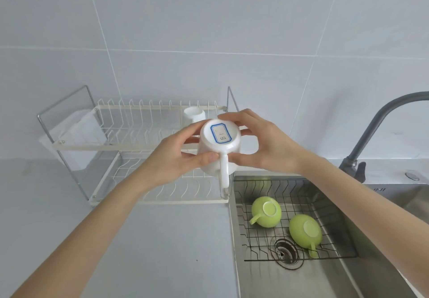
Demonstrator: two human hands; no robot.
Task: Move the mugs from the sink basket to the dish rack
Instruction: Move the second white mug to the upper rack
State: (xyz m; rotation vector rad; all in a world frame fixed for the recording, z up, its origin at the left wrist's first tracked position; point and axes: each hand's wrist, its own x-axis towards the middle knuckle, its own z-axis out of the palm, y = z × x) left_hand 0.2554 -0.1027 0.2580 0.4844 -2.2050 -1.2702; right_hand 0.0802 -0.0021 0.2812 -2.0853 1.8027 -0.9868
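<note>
A white mug [219, 145] is held upside down in the air, its base with a blue-edged label facing me and its handle pointing down toward me. My left hand [176, 156] grips its left side and my right hand [262, 144] grips its right side. The mug hangs in front of the white two-tier dish rack [139, 145], above the lower tier's right end. Another white mug [194, 115] stands upside down on the upper tier. Two green mugs [267, 212] [305, 231] lie upside down in the black wire sink basket [334, 244].
The steel sink [301, 279] fills the lower right, with its drain [285, 252] under the basket. A grey faucet [376, 126] arches at the right. A white plastic holder [76, 130] hangs on the rack's left end. Grey counter [151, 251] lies in front of the rack.
</note>
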